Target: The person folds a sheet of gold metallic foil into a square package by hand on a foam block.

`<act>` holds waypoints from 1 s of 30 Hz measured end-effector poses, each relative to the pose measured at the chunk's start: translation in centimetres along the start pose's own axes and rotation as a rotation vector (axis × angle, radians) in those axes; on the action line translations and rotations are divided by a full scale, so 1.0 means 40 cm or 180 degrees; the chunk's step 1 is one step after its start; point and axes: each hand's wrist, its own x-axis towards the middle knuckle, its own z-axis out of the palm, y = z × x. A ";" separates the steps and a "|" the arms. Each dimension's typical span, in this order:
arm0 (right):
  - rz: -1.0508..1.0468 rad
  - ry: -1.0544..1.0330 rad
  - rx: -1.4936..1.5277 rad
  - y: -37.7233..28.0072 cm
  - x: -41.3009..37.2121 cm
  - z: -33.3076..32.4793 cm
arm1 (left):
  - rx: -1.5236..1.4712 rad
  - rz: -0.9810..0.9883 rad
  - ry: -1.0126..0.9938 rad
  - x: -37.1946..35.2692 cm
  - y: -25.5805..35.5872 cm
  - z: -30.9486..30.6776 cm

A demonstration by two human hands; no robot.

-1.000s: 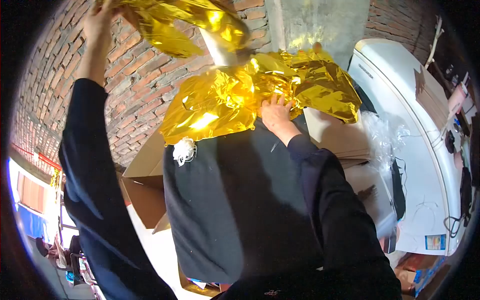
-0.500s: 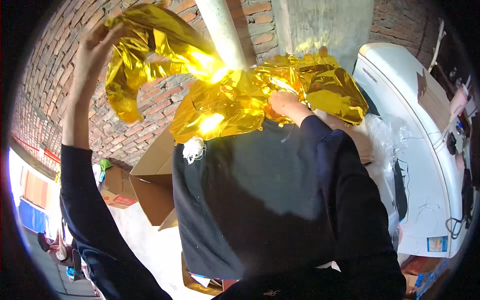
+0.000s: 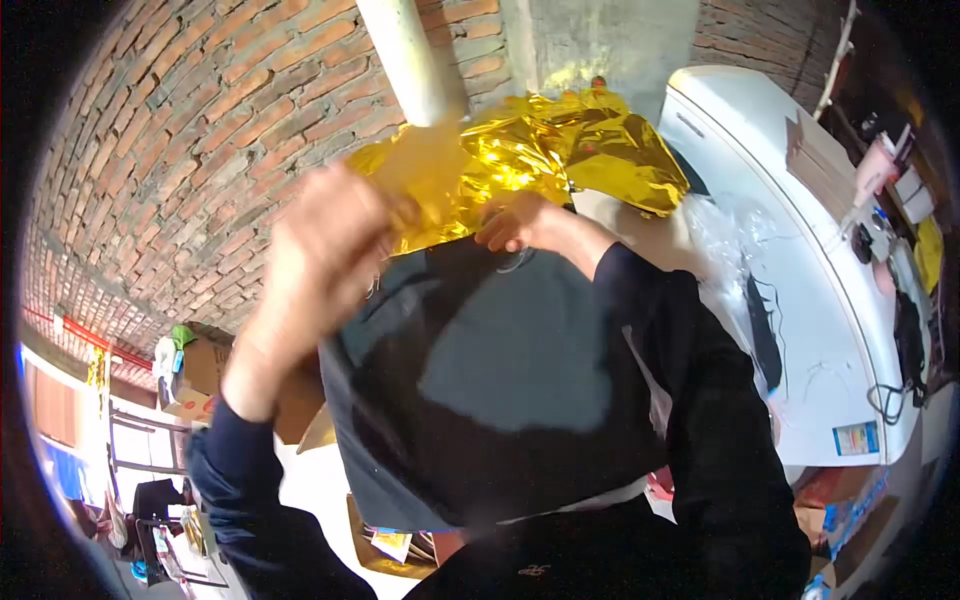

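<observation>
Shiny gold foil (image 3: pixel 515 150) lies bunched across the far edge of a dark cloth-covered surface (image 3: pixel 510 350). My left hand (image 3: pixel 325 240), blurred by motion, is raised in front of the foil's left end; what its fingers hold cannot be made out. My right hand (image 3: pixel 525 222) is at the foil's near edge, fingers curled together, with a small thin loop just below it on the dark cloth. Whether the fingers pinch foil or thread is hidden.
A white pole (image 3: pixel 405 65) stands behind the foil, before a brick wall (image 3: pixel 250 90). To the right is a large white appliance (image 3: pixel 800 300) with clear plastic (image 3: pixel 720 235) beside it. Cardboard boxes (image 3: pixel 205 365) stand at the left, and an open box (image 3: pixel 365 550) is below.
My left hand has come down and rightward from the upper left, and the foil strip raised there is no longer up. My right hand has shifted left and slightly down. The view has turned.
</observation>
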 end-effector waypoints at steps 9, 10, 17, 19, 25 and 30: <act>0.0090 0.0173 -0.0263 0.151 -0.228 0.057 | -0.0600 0.0319 -0.0688 -0.323 0.357 0.214; 0.0065 0.0355 -0.0347 0.154 -0.255 0.058 | -0.0732 0.0260 -0.0707 -0.352 0.383 0.229; 0.0243 0.0762 -0.1750 0.216 -0.343 0.085 | -0.1256 -0.0179 -0.0904 -0.479 0.511 0.271; 0.0049 0.0648 -0.2778 0.250 -0.327 0.076 | -0.1477 -0.0353 -0.0981 -0.494 0.524 0.263; 0.0112 0.1159 -0.3552 0.273 -0.340 0.082 | -0.1115 -0.1347 -0.1063 -0.532 0.474 0.214; 0.0142 0.1212 -0.3038 0.325 -0.360 0.046 | -0.0274 -0.1858 -0.1412 -0.634 0.406 0.279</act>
